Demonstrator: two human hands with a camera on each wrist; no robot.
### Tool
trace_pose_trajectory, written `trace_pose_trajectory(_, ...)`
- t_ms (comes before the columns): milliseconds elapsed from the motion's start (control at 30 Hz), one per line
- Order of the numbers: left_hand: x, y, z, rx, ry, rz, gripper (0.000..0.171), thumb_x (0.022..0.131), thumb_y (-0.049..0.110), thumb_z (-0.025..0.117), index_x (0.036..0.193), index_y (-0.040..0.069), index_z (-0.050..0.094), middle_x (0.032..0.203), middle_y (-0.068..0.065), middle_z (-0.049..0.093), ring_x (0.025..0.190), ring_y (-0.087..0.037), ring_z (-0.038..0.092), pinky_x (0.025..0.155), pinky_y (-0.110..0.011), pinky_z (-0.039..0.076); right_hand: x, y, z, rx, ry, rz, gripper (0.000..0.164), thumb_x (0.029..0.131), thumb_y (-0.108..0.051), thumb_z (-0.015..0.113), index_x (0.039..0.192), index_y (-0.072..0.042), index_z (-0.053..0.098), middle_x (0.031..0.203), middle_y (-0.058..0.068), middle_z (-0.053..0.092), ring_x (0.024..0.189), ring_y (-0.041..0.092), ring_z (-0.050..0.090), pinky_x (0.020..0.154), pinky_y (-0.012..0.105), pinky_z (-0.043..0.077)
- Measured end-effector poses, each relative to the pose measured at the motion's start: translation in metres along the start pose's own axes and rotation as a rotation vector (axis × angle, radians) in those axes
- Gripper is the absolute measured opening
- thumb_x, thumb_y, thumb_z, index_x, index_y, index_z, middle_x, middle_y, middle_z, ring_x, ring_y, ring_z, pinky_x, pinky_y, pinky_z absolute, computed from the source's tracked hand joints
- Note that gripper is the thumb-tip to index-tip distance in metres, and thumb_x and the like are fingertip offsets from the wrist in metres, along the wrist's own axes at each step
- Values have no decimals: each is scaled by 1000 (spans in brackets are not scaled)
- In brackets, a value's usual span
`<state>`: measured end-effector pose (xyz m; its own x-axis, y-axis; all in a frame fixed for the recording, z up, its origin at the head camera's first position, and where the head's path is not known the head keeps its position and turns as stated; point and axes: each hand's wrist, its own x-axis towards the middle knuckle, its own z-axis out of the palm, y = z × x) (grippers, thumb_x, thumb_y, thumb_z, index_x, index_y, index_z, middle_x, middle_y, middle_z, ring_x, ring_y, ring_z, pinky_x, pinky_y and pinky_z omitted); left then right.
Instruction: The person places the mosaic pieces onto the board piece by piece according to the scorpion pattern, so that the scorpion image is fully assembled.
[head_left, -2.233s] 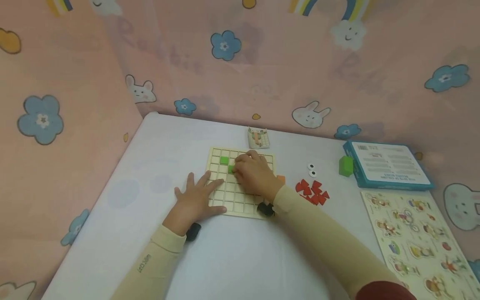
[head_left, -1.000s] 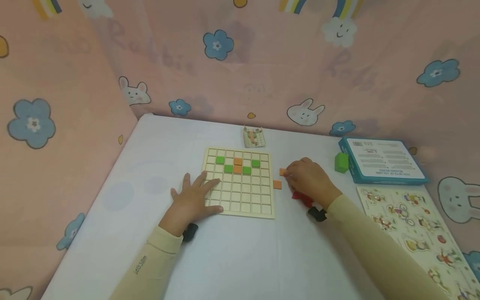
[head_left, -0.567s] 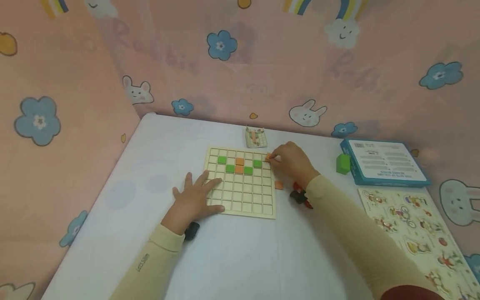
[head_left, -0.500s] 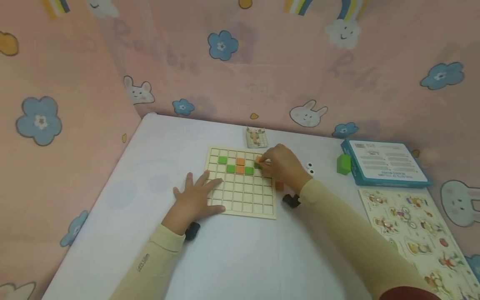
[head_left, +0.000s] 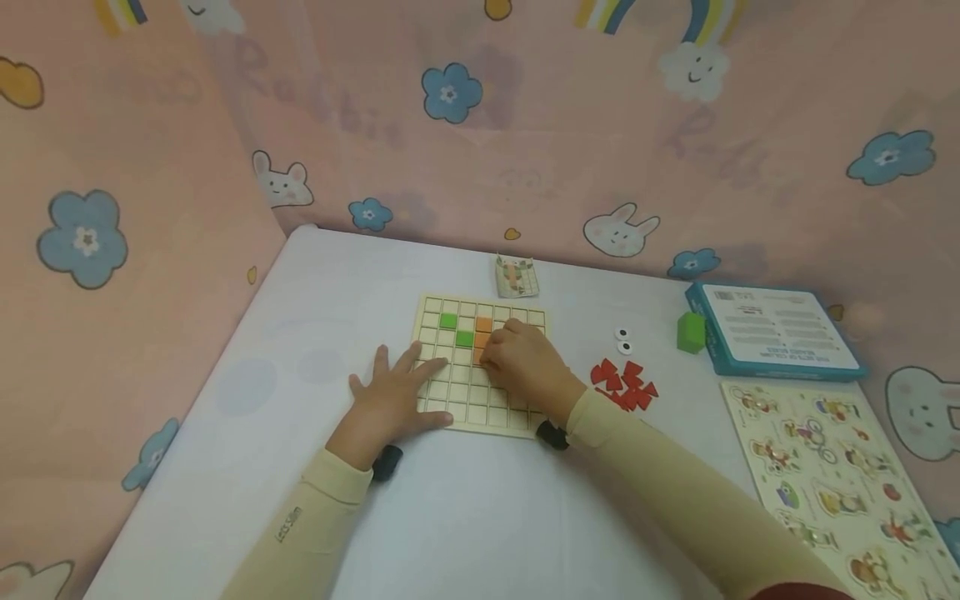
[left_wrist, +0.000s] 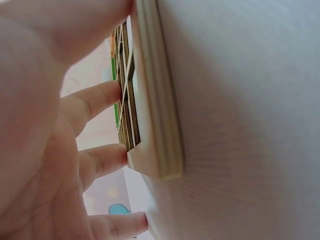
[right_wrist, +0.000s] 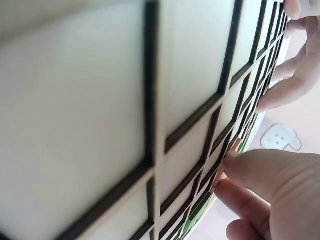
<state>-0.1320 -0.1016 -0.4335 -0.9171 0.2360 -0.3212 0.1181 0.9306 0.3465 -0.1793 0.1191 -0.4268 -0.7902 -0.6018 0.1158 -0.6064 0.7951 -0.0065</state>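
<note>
A pale wooden grid board (head_left: 468, 392) lies on the white table. Spread across its left edge, my left hand (head_left: 390, 400) rests with straight fingers; in the left wrist view two fingertips (left_wrist: 107, 92) touch the board. My right hand (head_left: 528, 362) is over the middle of the grid. Its thumb and index finger pinch an orange square tile, low against the cells, as the right wrist view shows (right_wrist: 220, 175). Just behind it sit orange tiles (head_left: 483, 324) in one column. Green tiles (head_left: 448, 321) are set to the left; those on the right are hidden by my hand in the head view.
Red triangular pieces (head_left: 626, 385) and two eye pieces (head_left: 624, 340) lie to the right. Beyond them are a green block (head_left: 691, 333), a blue box (head_left: 787, 329) and a picture puzzle board (head_left: 825, 492). A small pattern card (head_left: 517, 277) lies behind the grid.
My right hand picked up an orange tile from right of the board and carried it left to the grid's middle column. The left hand has stayed at the board's edge.
</note>
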Motion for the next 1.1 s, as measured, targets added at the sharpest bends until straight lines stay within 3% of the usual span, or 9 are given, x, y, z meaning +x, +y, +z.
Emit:
trace_pose_trajectory(200,1,0,1,5,6,5,86,80,64,74,153,42,36,170,-1,14,152,-51,2,103,-85,15,1,6,-3,107,-92,106,14,95,-24,69,103,-20,79,109,-3,72,103,19,60,93,36,52)
trace_pose_trajectory(333,2,1,1,-5,11,7,86,79,63,75,153,41,37,170,-2,15,152,-51,2,103,-86,14,-3,24,-19,215,-91,221,17,98,-24,65,110,-19,76,118,0,70,114,24,58,100,42,48)
trace_pose_trajectory(433,1,1,2,-11,9,5,87,79,62,75,153,40,37,170,-2,15,152,-51,1,103,-86,14,-14,41,-32,240,-96,317,20,98,-23,64,115,-18,75,122,2,69,118,26,56,103,46,47)
trace_pose_trajectory(567,1,0,2,-9,9,-8,87,79,61,76,153,40,37,170,-2,15,152,-51,2,103,-86,14,-39,59,-31,249,-175,404,22,95,-28,67,112,-17,76,119,2,71,115,26,55,102,47,48)
trace_pose_trajectory(700,-1,-1,2,-20,15,-10,87,79,60,77,153,39,38,169,-3,15,152,-52,1,102,-86,13,-65,67,-20,221,-214,398,19,92,-29,72,105,-16,78,110,0,74,109,24,57,97,45,50)
trace_pose_trajectory(833,-1,-1,2,-28,15,-7,87,79,60,77,153,40,38,170,-3,14,152,-52,1,103,-86,12,-83,69,-11,174,-163,344,13,90,-21,75,101,-15,78,105,-1,74,101,22,60,90,42,53)
trace_pose_trajectory(967,0,0,1,-30,13,-10,87,79,60,77,153,40,37,170,-3,14,152,-52,0,103,-86,12,-88,72,-5,135,-109,322,15,88,-19,78,102,-14,77,104,-1,75,96,20,60,86,39,55)
trace_pose_trajectory(1100,1,0,2,-34,8,-5,87,79,60,77,153,40,38,170,-2,14,152,-51,0,103,-86,11,-82,78,-4,102,-142,321,15,89,-18,76,103,-13,78,105,0,76,97,20,59,87,39,55)
